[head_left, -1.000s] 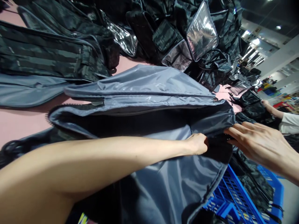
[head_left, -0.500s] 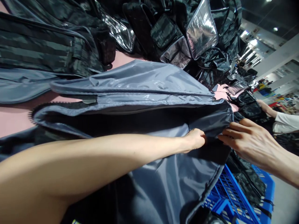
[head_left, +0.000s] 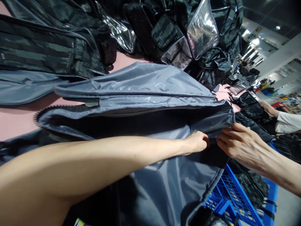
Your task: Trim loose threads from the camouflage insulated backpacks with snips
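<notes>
Open bag: it lies on its side right in front of me, mouth agape, with a dark hollow and grey-blue lining [head_left: 169,179] below my forearm; the bag [head_left: 211,117] has its right end at my hands.
Flap: the grey-blue flap [head_left: 141,80] is folded back along the far side of the mouth, its top rising to a peak.
Zip: the zipper teeth [head_left: 48,108] curve round the left end of the mouth, parted.
My left hand: my left hand [head_left: 197,142] reaches across the opening to its right end, fingers bent inward; their tips are hidden, so I cannot tell whether they are closed on the cloth.
My right hand: my right hand [head_left: 237,141] has its fingers gripping the edge of the bag at the right end, just beside my left.
Under the right end: a blue crate [head_left: 243,199] with dark bags [head_left: 255,185] in it.
Tabletop: the pink tabletop [head_left: 14,122] shows past the bag's left end.
Beyond the flap: a camouflage bag [head_left: 42,47] at the far left, a silver-lined piece [head_left: 203,31] in the dark heap.
Far right: a co-worker's hand [head_left: 269,109] at another dark bag, white sleeve [head_left: 289,121] behind it.
</notes>
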Tool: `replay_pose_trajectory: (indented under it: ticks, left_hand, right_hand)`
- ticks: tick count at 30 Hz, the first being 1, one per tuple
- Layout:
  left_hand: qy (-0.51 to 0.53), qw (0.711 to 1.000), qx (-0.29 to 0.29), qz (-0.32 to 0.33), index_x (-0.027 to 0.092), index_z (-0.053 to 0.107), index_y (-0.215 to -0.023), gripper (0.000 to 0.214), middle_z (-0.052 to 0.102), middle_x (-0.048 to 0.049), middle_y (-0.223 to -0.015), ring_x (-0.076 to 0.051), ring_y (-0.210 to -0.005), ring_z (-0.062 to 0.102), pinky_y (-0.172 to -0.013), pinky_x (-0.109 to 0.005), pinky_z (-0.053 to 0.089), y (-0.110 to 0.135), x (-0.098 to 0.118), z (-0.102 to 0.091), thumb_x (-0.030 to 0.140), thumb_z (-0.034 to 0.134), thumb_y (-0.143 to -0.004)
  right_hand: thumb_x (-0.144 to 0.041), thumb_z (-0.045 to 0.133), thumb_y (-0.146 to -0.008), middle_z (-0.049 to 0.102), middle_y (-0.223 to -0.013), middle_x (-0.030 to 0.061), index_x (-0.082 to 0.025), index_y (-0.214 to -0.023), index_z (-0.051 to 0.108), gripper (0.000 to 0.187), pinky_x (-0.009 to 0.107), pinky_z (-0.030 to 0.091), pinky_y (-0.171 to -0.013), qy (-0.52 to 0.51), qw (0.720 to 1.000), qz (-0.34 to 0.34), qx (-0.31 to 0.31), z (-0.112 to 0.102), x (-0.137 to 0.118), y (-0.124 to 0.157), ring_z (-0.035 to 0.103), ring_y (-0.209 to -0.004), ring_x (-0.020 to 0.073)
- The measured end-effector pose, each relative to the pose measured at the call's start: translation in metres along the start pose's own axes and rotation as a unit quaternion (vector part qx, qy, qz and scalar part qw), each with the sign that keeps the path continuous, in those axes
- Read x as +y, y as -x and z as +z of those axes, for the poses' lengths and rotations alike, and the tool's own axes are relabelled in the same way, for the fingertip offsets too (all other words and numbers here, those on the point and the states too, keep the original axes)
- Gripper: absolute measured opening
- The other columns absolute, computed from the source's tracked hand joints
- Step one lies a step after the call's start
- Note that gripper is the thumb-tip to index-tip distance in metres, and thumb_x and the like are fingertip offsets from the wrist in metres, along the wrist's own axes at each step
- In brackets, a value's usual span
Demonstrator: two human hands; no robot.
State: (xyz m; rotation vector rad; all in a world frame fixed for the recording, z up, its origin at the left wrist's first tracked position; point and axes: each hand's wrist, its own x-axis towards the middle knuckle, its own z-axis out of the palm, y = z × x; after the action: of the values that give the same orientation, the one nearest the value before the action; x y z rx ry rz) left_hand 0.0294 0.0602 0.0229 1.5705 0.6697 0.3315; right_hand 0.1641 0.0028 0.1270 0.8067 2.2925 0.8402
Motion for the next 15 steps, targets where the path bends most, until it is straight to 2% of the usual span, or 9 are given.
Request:
replay_pose_trajectory:
  ticks: [5,11,15]
  left_hand:
    - [-0.006,1.000,-0.005,0.003,0.015,0.068,-0.085,0.030,0.069,-0.0035,-0.089,-0.016,-0.086,0.061,-0.075,-0.023,0.047,0.000,0.000,0.000,0.007,0.046,-0.067]
    - [-0.005,1.000,-0.007,-0.010,0.015,0.068,-0.087,0.028,0.069,-0.0034,-0.090,-0.015,-0.087,0.061,-0.077,-0.022,0.047,-0.003,-0.003,0.001,0.009,0.048,-0.069]
    - [-0.009,1.000,-0.006,-0.007,0.015,0.068,-0.087,0.028,0.069,-0.0036,-0.091,-0.016,-0.088,0.061,-0.078,-0.023,0.047,-0.003,-0.003,0.000,0.009,0.048,-0.069]
  right_hand:
    - [-0.004,0.042,-0.080,0.052,-0.077,0.0031,-0.020,-0.075,0.054,0.021,0.035,0.028,-0.066,0.007,1.000,-0.018,-0.013,0.007,0.002,0.008,0.045,-0.071,0.0188]
    - [-0.005,0.042,-0.081,0.054,-0.074,0.0034,-0.019,-0.071,0.056,0.023,0.033,0.026,-0.062,-0.024,1.000,0.004,0.020,-0.004,0.004,0.006,0.045,-0.066,0.0172]
    - [-0.006,0.045,-0.080,0.055,-0.074,0.0034,-0.019,-0.070,0.057,0.021,0.034,0.027,-0.063,-0.037,0.999,-0.005,0.012,-0.005,0.003,0.001,0.046,-0.065,0.0170]
